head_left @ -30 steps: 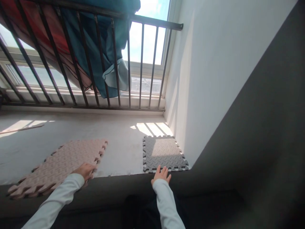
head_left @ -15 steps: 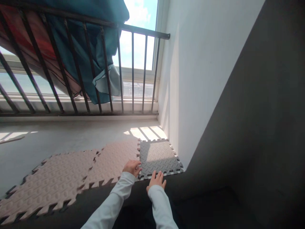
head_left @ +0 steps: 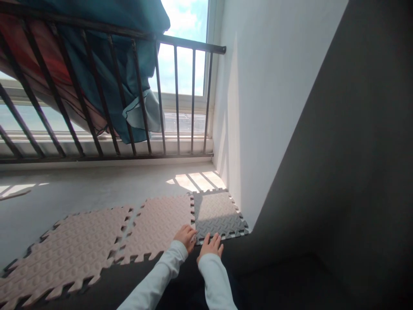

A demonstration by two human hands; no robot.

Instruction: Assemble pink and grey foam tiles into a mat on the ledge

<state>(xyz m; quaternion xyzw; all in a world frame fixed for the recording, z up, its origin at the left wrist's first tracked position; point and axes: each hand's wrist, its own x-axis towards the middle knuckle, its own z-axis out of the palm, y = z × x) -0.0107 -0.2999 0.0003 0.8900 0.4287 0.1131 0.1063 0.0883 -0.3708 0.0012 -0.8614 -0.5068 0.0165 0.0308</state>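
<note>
Fingers: left hand (head_left: 186, 237) curled — hold unclear; right hand (head_left: 210, 249) open, empty, at grey edge.
Pink toothed foam tile (head_left: 163, 221): beside grey toothed foam tile (head_left: 214, 213).
Teeth: align first — press evenly.

Looks like a home, by a window. Broad pale ledge (head_left: 97, 183) under the glass (head_left: 183, 69); dark metal railing (head_left: 192, 103) across it. Large teal and red cloth (head_left: 106, 64) bunched behind the bars. Plain white wall (head_left: 274, 77) at right. Foam puzzle mats, pink (head_left: 161, 219) and grey (head_left: 216, 213), along the ledge. Sky and hazy ground outside.
</note>
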